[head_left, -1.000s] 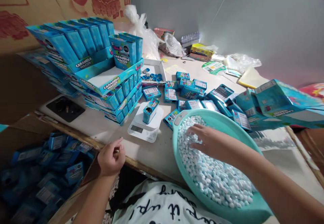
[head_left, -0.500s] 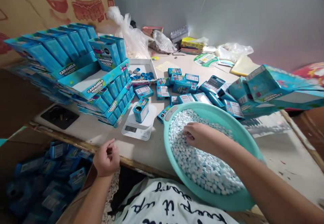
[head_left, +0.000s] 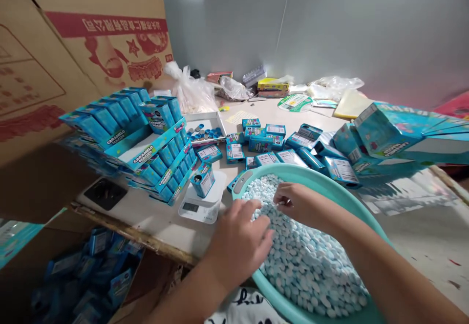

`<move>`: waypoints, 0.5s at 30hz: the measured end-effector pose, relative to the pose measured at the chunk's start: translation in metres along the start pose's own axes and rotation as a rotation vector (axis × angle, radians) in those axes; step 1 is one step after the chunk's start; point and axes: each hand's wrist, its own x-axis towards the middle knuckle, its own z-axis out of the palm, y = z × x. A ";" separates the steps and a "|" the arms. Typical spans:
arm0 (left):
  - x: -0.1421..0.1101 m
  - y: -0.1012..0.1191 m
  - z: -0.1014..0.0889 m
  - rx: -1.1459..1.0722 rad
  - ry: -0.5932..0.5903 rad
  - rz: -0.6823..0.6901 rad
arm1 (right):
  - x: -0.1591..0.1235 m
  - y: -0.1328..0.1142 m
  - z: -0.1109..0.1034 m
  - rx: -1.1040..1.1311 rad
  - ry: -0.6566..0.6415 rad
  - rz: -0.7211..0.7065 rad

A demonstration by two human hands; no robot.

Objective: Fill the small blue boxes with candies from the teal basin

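Note:
A turquoise basin (head_left: 322,180) full of small white and pale blue candies (head_left: 304,255) stands in front of me. My right hand (head_left: 295,199) is inside it, low over the candies, with fingers curled together; what they hold is hidden. Over the basin's left rim reaches my left hand (head_left: 240,236), fingers apart and holding nothing that I can see. To its upper left, a blue candy box (head_left: 202,180) with a round hole in its top stands upright on a white digital scale (head_left: 205,211).
Stacked display trays (head_left: 161,160) of blue boxes rise on the left. Loose blue boxes (head_left: 262,143) lie behind the basin. A white tray (head_left: 205,121) holds small round caps. More boxes (head_left: 91,275) fill a carton at lower left. Larger blue cartons (head_left: 388,128) lie at right.
My left hand has moved right from the table's front edge to the basin, its fingers spreading. My right hand stays in the basin, fingers curled. The camera view has tilted up.

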 end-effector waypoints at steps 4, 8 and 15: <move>0.032 0.023 0.019 0.149 -0.373 -0.146 | 0.001 0.006 -0.001 0.008 0.035 0.041; 0.033 0.026 0.022 0.154 -0.539 -0.117 | 0.004 0.011 0.001 -0.027 0.017 0.094; 0.031 0.012 0.041 0.014 -0.506 0.143 | 0.009 0.013 0.004 0.004 -0.032 0.188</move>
